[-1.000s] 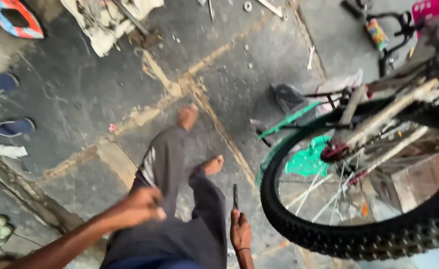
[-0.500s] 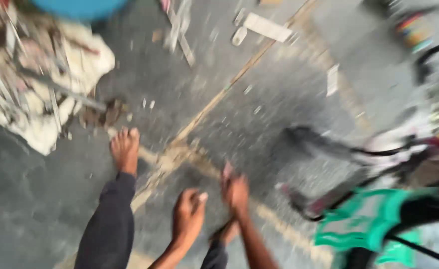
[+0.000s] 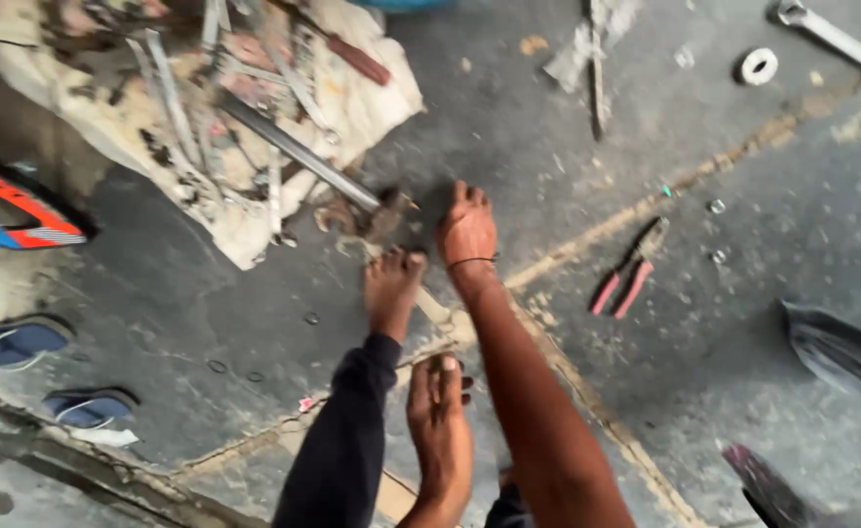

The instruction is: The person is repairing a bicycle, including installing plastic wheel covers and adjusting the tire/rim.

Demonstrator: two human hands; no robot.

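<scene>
Left hand (image 3: 439,416): nearest the camera, low in the frame, fingers together and pointing away, resting flat and holding nothing; it lies just beside the dark trouser leg (image 3: 342,440).
Bare foot (image 3: 391,286): at the end of that leg, toes pointing toward the cloth, planted on the grey stone floor (image 3: 567,156).
Right hand (image 3: 466,228): arm stretched forward across the floor seam, a thin band at the wrist, palm down, fingers loosely spread, nothing clasped; fingertips reach toward the hammer head.
Hammer (image 3: 303,156): long metal handle lying diagonally off the cloth, its dark head on the floor just beside the right hand's fingertips; whether they touch is unclear.
Pliers (image 3: 629,271): red-handled, lying on the floor to the right of the right arm, well apart from it.
Tool cloth (image 3: 372,98): dirty pale sheet at the upper left, heaped with spanners and metal bars.
Sandals (image 3: 20,342): blue pair at the left edge.
Far floor: white ring (image 3: 759,66) and a spanner (image 3: 836,39) at the top right.
</scene>
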